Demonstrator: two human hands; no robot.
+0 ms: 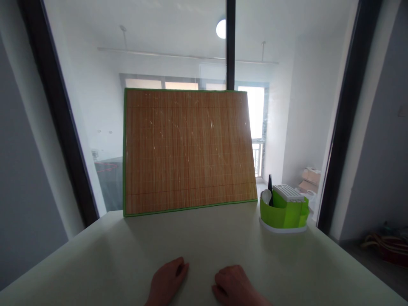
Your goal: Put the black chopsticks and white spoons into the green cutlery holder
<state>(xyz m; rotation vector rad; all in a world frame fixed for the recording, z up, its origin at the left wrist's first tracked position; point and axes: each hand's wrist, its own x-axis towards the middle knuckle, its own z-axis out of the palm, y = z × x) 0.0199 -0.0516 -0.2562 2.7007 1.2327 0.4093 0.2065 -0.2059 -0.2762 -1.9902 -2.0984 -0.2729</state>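
My left hand (pixel 168 281) rests on the pale tabletop (pixel 197 238) near its front edge, fingers curled in. A short way to its right, my right hand (pixel 235 284) lies in a loose fist on the same surface. I see nothing held in either hand, and the two are apart. Beyond them a brown bamboo mat (pixel 189 148) with green edging stands upright at the back of the table. Forward and right of my right hand is a bright green utensil holder (pixel 283 210) with a pale grey slotted top and base. A white spoon (pixel 265 196) and a black-handled utensil (pixel 270 187) stick out of it.
A glass partition with a dark upright (pixel 230 42) rises behind the table. Through it, cardboard boxes (pixel 309 178) show at the right. Dark frame posts stand on both sides, and a red striped item (pixel 387 246) lies on the floor at far right.
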